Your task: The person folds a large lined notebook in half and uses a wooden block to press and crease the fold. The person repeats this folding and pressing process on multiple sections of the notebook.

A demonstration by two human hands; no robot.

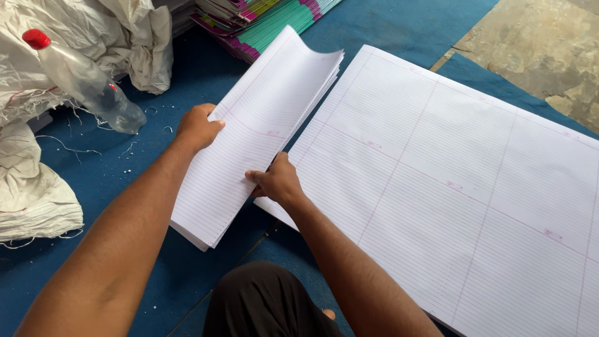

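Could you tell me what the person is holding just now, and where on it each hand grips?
A folded sheaf of ruled paper: the left hand grips its left long edge, the right hand its right long edge lower down.

Two hands in view: left hand (197, 126) near centre at 10 o'clock, right hand (277, 182) just below centre at 6 o'clock. One folded bundle of ruled sheets (249, 134) between them. One large flat stack of ruled sheets (462, 187) at 3 o'clock. One clear plastic bottle (87, 84) with red cap at 10 o'clock. One pile of coloured notebooks (262, 19) at 12 o'clock. White woven sacks (37, 187) at 9 o'clock, exact number unclear.
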